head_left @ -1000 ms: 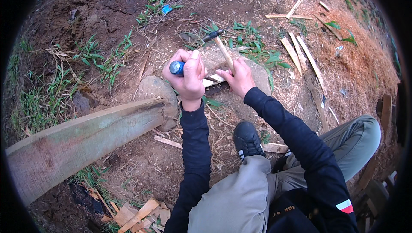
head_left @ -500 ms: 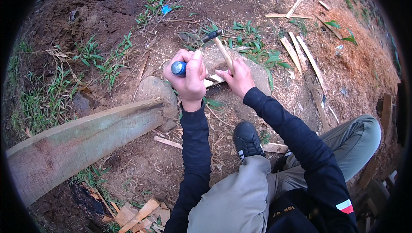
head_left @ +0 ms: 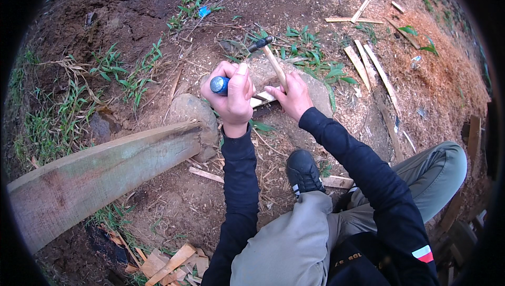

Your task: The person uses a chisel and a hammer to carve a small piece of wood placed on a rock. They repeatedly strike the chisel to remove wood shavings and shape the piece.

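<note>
Left hand (head_left: 233,98): clenched around a blue-handled tool (head_left: 219,85), only the rounded blue butt showing past the fingers (head_left: 243,78); the working end hidden behind the hand.
Right hand (head_left: 292,95): fingers grasping a pale wooden stick (head_left: 274,66), held tilted, its lower end inside the grip.
Stick tip: dark piece (head_left: 260,44) at the upper end, pointing up and left; possibly a metal head, too small to tell.
Position of stick: rising out of the right hand, just right of the left hand, above the flat stone (head_left: 315,88).
Flat stone: grey, lying on the ground (head_left: 158,17) under and beyond both hands; thin pale wood slivers (head_left: 261,99) between the two hands, resting on it.
Rounded stone (head_left: 193,115): just left of the left wrist, touching the end of a long weathered plank (head_left: 100,173).
Plank: slanting from lower left up toward the rounded stone.
Ground: bare soil with grass tufts; split wood strips (head_left: 368,62) scattered to the upper right, more offcuts (head_left: 168,262) at the lower edge.
Black shoe (head_left: 303,173): planted below the hands, near a wood scrap.
Containers: none in view.
</note>
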Action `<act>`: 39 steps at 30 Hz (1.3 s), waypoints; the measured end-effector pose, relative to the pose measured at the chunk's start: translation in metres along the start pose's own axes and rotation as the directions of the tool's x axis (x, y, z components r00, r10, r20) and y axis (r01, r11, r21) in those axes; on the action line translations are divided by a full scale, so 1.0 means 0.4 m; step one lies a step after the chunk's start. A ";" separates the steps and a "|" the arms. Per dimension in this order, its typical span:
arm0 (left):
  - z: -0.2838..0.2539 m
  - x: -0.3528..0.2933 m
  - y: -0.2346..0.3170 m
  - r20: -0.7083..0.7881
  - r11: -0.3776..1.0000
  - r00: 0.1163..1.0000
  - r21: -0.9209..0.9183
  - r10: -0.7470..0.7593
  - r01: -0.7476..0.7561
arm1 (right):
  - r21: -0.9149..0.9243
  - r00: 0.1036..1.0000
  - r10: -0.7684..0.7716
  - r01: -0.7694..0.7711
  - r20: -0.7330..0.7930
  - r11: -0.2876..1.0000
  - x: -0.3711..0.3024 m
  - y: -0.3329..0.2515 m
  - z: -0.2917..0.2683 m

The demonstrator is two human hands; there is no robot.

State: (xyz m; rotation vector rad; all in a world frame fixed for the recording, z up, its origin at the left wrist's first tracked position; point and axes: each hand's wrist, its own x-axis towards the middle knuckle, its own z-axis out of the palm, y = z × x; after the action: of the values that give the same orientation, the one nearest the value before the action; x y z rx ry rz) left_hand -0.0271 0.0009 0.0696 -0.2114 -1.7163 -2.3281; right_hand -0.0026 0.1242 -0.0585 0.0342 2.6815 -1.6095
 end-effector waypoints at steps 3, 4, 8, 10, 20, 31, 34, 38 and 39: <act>0.001 -0.002 0.000 0.010 0.999 1.000 0.034 0.003 -0.003 | 0.007 1.000 0.007 -0.007 0.005 1.000 -0.002 0.002 0.000; 0.003 -0.003 0.001 0.018 0.998 1.000 0.066 0.006 -0.007 | 0.010 1.000 0.007 -0.007 0.007 1.000 -0.002 0.003 0.000; 0.011 -0.011 -0.004 0.040 0.995 0.999 0.097 0.010 -0.014 | -0.018 1.000 -0.012 0.012 -0.016 1.000 -0.008 0.016 -0.002; 0.014 -0.001 -0.010 0.038 0.987 0.999 0.155 0.038 -0.043 | 0.001 0.999 -0.039 0.039 -0.037 0.999 0.006 0.018 0.001; -0.006 -0.007 -0.004 0.110 0.945 0.991 0.310 0.077 -0.107 | -0.100 0.989 -0.127 0.133 0.069 0.986 0.049 0.006 -0.024; -0.004 -0.016 0.013 0.082 0.925 0.986 0.344 0.143 -0.163 | -0.068 0.907 -0.368 0.388 0.206 0.919 0.133 -0.255 -0.406; -0.021 -0.010 -0.001 0.088 0.925 0.988 0.350 0.124 -0.147 | -0.104 0.845 -0.456 0.498 0.278 0.861 0.100 -0.392 -0.486; -0.009 -0.006 -0.015 0.020 0.954 0.992 0.274 0.121 -0.121 | -0.218 0.763 -0.430 0.581 0.483 0.785 0.067 -0.476 -0.543; -0.009 -0.007 -0.019 -0.002 0.959 0.992 0.255 0.124 -0.119 | -0.235 0.752 -0.420 0.590 0.507 0.772 0.063 -0.481 -0.547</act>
State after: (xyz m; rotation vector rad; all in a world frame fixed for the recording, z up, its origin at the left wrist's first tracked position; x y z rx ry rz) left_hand -0.0262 -0.0003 0.0608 -0.2404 -1.9142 -1.9939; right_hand -0.0328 0.2271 0.2134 -1.0339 2.6932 -0.9387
